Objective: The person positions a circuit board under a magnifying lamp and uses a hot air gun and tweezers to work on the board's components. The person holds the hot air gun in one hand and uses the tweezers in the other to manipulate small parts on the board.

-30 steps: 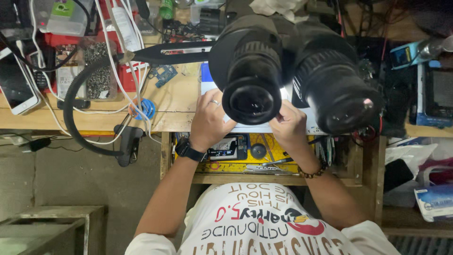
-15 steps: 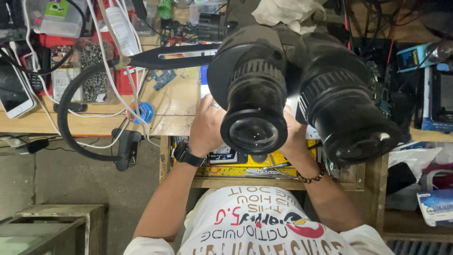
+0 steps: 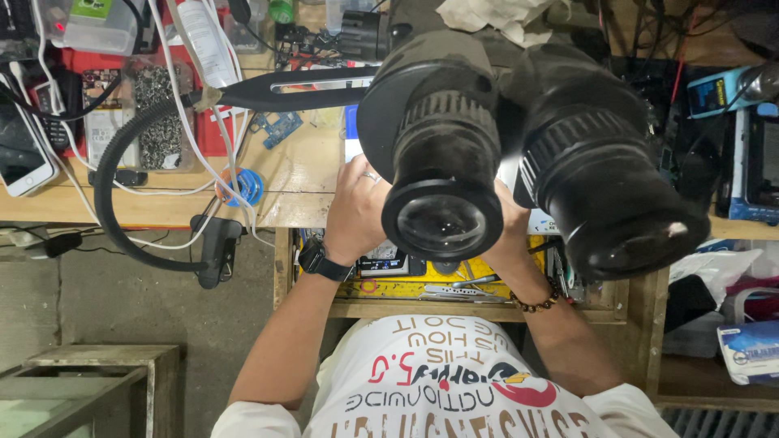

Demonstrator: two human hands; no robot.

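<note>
Both hands sit at the bench's (image 3: 162,207) front edge under the microscope (image 3: 519,162), left hand (image 3: 357,207) curled knuckles-up, right hand (image 3: 510,223) mostly hidden, so grip and workpiece can't be told, and the work looks mid-way, unfinished.

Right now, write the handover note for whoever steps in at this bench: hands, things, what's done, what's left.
Left hand: ring and black wristwatch, resting on the wooden bench under the black twin-eyepiece microscope; fingertips hidden.
Right hand: beaded bracelet, mostly hidden behind the eyepieces.
What the hands hold cannot be seen.
Open drawer with the yellow tray of tools lies below the hands.
Done: hands placed under the microscope.
Left: cannot tell; the work piece is covered.
</note>
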